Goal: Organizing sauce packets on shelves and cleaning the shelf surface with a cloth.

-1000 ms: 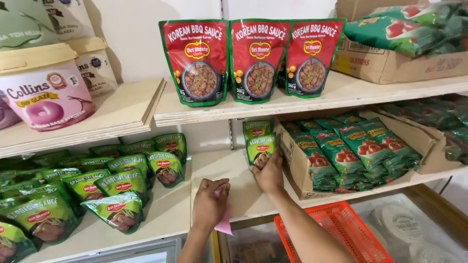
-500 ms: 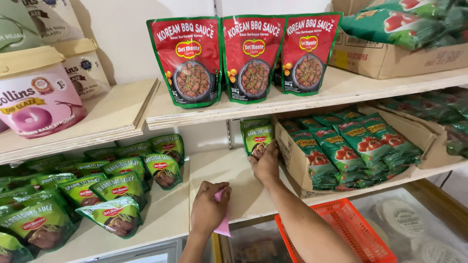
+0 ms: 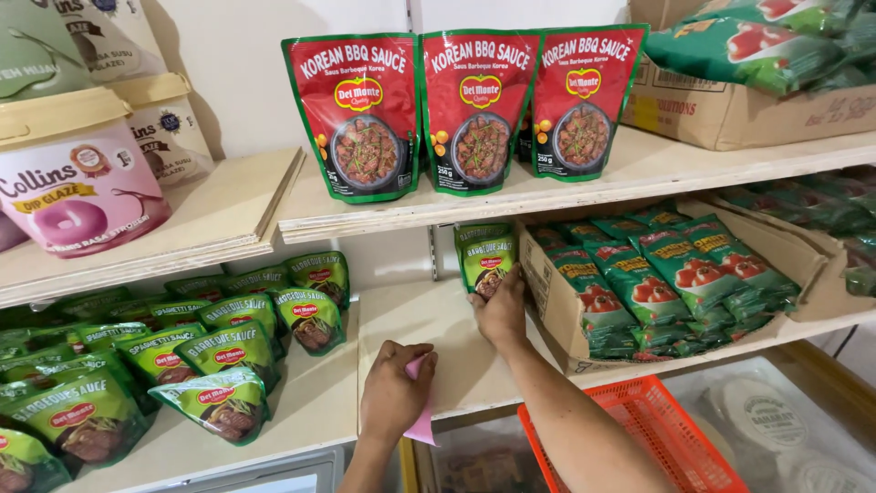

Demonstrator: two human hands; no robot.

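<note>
My right hand point(image 3: 502, 310) is on the lower shelf, its fingers around the bottom of a green sauce pouch point(image 3: 486, 258) that stands upright beside a cardboard box point(image 3: 557, 315). My left hand point(image 3: 394, 394) rests near the shelf's front edge point(image 3: 456, 402), closed on a small pink cloth point(image 3: 422, 424) that hangs over the edge. Another green pouch stands right behind the held one.
Three red sauce pouches point(image 3: 477, 110) stand on the upper shelf. The cardboard box holds several green packs point(image 3: 675, 274). Several green pouches point(image 3: 228, 351) fill the lower left shelf, pale tubs point(image 3: 78, 178) above them. An orange basket point(image 3: 657, 438) sits below.
The view has shifted slightly. My right hand stays on the green pouch and my left hand stays on the pink cloth at the shelf edge.
</note>
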